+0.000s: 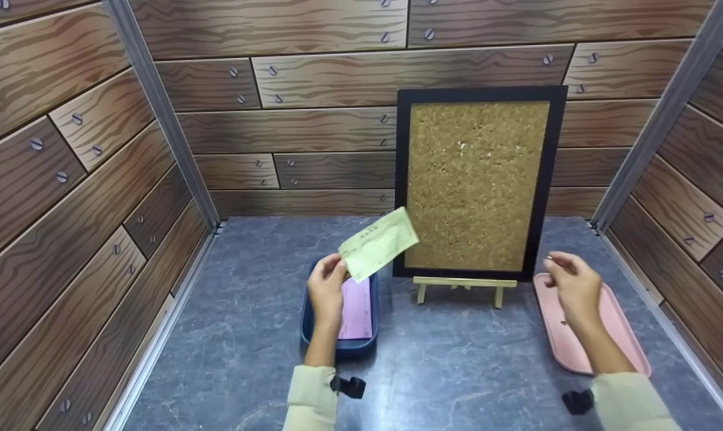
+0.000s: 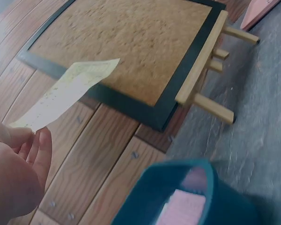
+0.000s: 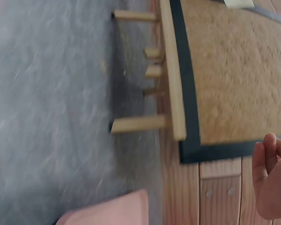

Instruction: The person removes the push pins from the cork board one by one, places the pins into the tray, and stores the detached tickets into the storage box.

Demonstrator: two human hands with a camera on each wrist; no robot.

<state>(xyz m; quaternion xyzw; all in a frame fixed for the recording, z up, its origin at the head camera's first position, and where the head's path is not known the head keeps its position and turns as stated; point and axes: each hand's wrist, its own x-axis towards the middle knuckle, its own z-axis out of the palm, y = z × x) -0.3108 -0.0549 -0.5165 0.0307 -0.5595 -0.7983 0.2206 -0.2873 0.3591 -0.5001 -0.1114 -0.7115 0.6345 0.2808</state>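
My left hand (image 1: pixel 327 293) pinches a pale yellow-green paper slip (image 1: pixel 379 244) by its lower left corner, between thumb and fingers. Faint dark print shows on the slip, which is tilted in the air and overlaps the frame's lower left edge in the head view. Over the pink tray, my right hand (image 1: pixel 577 293) has thumb and fingertips pressed together on a tiny pin-like object (image 1: pixel 550 257), mostly hidden by the fingers. Between the hands, a black-framed cork board (image 1: pixel 478 185) leans upright on a small wooden easel (image 1: pixel 464 282).
Beneath the left hand stands a dark blue bin (image 1: pixel 355 345) with purple paper slips (image 1: pixel 357 308) inside. The pink tray (image 1: pixel 622 329) lies at the right with a small metallic bit (image 1: pixel 564 322) on it. Wood-patterned walls (image 1: pixel 313 78) enclose the grey table (image 1: pixel 236 335).
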